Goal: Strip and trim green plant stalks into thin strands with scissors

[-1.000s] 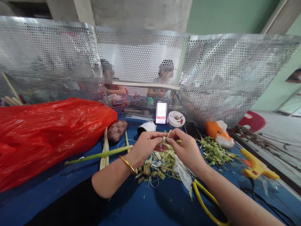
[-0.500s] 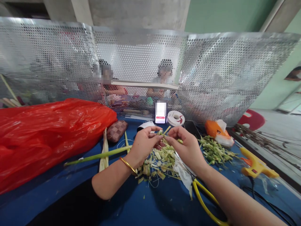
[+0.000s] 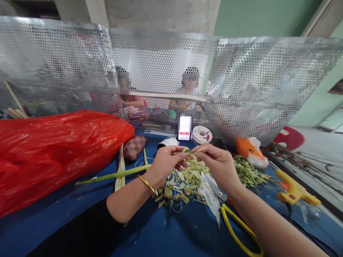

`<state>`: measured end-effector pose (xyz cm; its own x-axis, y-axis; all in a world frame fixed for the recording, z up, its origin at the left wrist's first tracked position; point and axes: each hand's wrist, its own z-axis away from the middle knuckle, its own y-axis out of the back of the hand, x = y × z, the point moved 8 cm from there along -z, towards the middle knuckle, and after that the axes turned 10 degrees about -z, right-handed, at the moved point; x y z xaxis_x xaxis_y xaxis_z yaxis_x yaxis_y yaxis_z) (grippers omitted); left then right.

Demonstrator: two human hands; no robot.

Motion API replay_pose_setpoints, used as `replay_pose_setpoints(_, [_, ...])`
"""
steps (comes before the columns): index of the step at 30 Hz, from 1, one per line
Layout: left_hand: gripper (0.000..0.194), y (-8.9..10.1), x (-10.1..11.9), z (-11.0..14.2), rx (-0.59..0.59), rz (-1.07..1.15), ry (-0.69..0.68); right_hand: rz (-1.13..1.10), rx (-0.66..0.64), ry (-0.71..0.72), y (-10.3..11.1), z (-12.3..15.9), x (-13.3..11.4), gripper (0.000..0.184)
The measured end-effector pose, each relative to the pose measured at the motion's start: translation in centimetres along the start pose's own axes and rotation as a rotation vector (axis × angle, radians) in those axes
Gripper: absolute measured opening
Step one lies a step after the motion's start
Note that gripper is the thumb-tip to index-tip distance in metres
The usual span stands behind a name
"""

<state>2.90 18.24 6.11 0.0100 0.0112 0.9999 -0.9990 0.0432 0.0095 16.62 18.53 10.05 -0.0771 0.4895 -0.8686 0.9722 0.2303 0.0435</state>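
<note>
One glossy red plastic bag [image 3: 69, 150]: we see it bulging over the left end of our blue tabletop [image 3: 160, 235].
Long smooth green stalk [image 3: 115, 175]: it crosses a flat, pale, dry husk [image 3: 120, 169], just beside a brown checkered oblong pouch [image 3: 135, 147].
Left hand [image 3: 167, 160]: we have thumb and forefinger narrowed to a pinch on a small curled light-green plant strip [image 3: 185, 150]; a thin gold bangle [image 3: 147, 183] rings the wrist.
Curled strip: it sits between our two hands, above a loose heap of pale green plant clippings [image 3: 187, 178].
Upright phone with a lit screen [image 3: 184, 125]: it stands beyond our fingers, left of a round white ribbon spool [image 3: 202, 135], before a silver perforated metal partition [image 3: 160, 64].
Right hand [image 3: 218, 160]: our thumb and forefinger are nipped together on the strip's right end; we cannot tell how much lies between them.
Yellow-handled metal scissors [image 3: 221, 195]: the blades rest on crumpled white tissue [image 3: 207, 194], the handles toward us, partly under our right forearm.
Darker green leafy clippings [image 3: 249, 173]: they lie near an orange-and-white soft pack [image 3: 252, 151].
Yellow plastic glue gun [image 3: 294, 191]: we have it near the right edge.
</note>
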Motion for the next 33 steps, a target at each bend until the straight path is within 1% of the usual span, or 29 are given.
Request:
replay_pose_setpoints(3, [0.018,-0.2,-0.1,0.0,-0.008,-0.022,-0.013,-0.087,0.058,-0.055,-0.2,0.3,1.0,0.015])
replay_pose_setpoints(8, [0.016,-0.2,-0.4,0.0,0.0,-0.024,0.003,-0.251,0.089,-0.22,-0.4,0.7,2.9,0.02])
replay_pose_setpoints(11, [0.019,0.1,-0.4,0.0,0.036,-0.05,-0.002,-0.25,0.084,-0.279,-0.4,0.8,3.3,0.019])
replay_pose_setpoints(14, [0.019,0.4,-0.2,-0.1,0.073,-0.083,-0.032,-0.201,0.127,-0.331,-0.1,1.0,3.4,0.018])
replay_pose_setpoints(17, [0.016,0.5,0.1,-0.1,0.094,-0.111,-0.063,-0.164,0.143,-0.333,0.2,1.1,3.2,0.018])
replay_pose_setpoints(20, [0.014,0.6,0.4,0.1,0.106,-0.153,-0.088,-0.109,0.125,-0.322,0.1,1.0,3.0,0.018])
replay_pose_setpoints(26, [0.013,0.4,0.9,0.5,0.129,-0.264,-0.136,-0.047,0.118,-0.355,0.0,0.9,3.2,0.019])
replay_pose_setpoints(29, [0.013,0.1,0.6,0.6,0.127,-0.284,-0.148,-0.062,0.123,-0.312,-0.1,1.0,3.2,0.018])
replay_pose_setpoints(33, [0.012,-0.4,0.2,0.8,0.103,-0.262,-0.156,-0.058,0.163,-0.254,0.0,1.1,3.3,0.017])
